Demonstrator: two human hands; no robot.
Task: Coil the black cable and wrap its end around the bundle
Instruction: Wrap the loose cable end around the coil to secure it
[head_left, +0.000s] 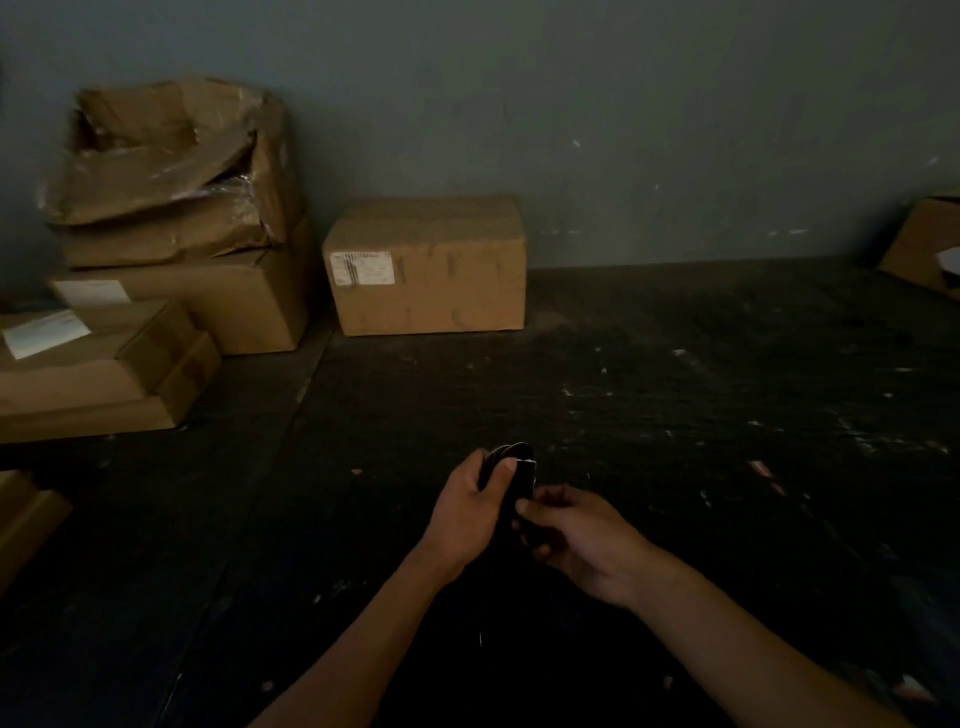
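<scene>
Dim room. Cardboard boxes (156, 270) are stacked at the far left edge of the dark floor (675, 395). Near the front edge, the left hand (470, 512) grips a coiled black cable (511, 467); the right hand (582, 540) pinches its lower part.

Dim room — grey wall (623, 104), dark, perhaps dusty floor (675, 389), cardboard boxes (426, 265).

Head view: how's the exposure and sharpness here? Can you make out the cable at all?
Head view: dim and underexposed, no glare. The black cable nearly merges with the dark floor; only a glint on its top loops shows between the left hand and right hand. Soft throughout, so the box label is unreadable. Wide-angle bending shows at the edges.
</scene>
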